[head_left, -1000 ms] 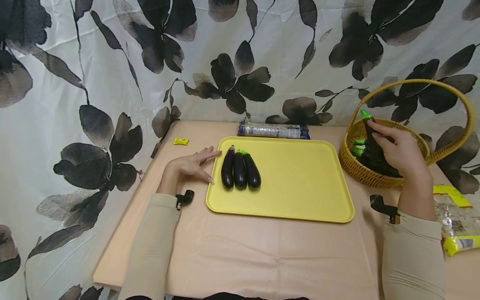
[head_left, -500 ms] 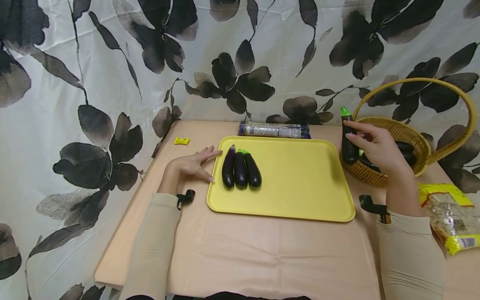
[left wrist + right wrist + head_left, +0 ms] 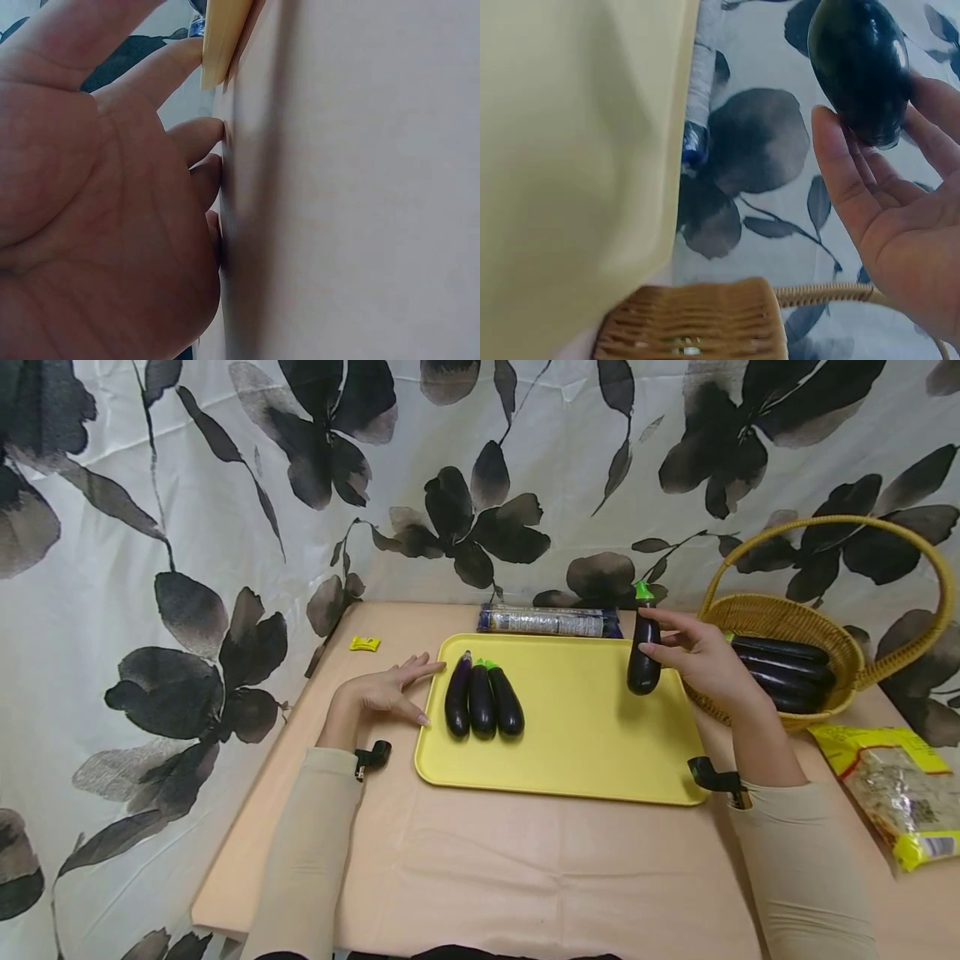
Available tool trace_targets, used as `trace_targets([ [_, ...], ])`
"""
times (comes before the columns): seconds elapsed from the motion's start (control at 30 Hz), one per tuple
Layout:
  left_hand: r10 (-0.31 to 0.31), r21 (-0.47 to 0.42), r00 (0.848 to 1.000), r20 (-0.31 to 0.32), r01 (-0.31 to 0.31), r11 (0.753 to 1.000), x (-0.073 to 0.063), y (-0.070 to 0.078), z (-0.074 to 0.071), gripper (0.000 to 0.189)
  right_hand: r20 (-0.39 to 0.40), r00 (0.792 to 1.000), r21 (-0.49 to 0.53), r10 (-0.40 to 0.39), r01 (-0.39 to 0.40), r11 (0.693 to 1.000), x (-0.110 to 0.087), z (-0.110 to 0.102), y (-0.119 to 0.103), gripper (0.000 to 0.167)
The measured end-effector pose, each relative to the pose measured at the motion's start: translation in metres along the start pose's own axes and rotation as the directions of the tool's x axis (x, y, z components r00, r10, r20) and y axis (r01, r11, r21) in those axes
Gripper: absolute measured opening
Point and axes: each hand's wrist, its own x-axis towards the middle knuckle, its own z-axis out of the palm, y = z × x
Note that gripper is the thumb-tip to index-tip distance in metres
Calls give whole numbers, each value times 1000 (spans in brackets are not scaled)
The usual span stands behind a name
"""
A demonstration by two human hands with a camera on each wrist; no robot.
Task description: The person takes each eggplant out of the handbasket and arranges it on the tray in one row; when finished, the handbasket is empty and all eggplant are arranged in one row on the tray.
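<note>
My right hand (image 3: 708, 660) pinches an eggplant (image 3: 645, 652) with a bright green stem, holding it upright over the right part of the yellow tray (image 3: 585, 760). In the right wrist view the eggplant's dark rounded end (image 3: 859, 67) shows between thumb and fingers. At the tray's left edge, my left hand (image 3: 382, 689) rests with fingers spread, fingertips at the rim. Three eggplants (image 3: 482, 700) lie side by side on the tray's left part. More eggplants (image 3: 783, 672) lie in the wicker basket (image 3: 855, 652) at the right.
A long blue-and-silver package (image 3: 551, 621) lies behind the tray. A small yellow wrapped piece (image 3: 364, 644) sits at the back left. A yellow and clear bag (image 3: 892, 785) lies in front of the basket, whose tall handle (image 3: 941, 577) arches up. Floral cloth hangs behind.
My right hand has lifted the eggplant out of the basket and carried it left over the tray. The left hand stays in place.
</note>
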Motion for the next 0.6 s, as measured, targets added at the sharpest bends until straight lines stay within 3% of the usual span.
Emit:
trace_targets([
  [0.27, -3, 6, 1000, -4, 3, 1000, -1, 1, 0, 117, 81, 995, 100, -58, 50, 994, 10, 22, -6, 56],
  [0.6, -13, -3, 1000, -6, 13, 1000, -1, 1, 2, 117, 145, 986, 131, -80, 61, 990, 23, 51, -20, 53],
])
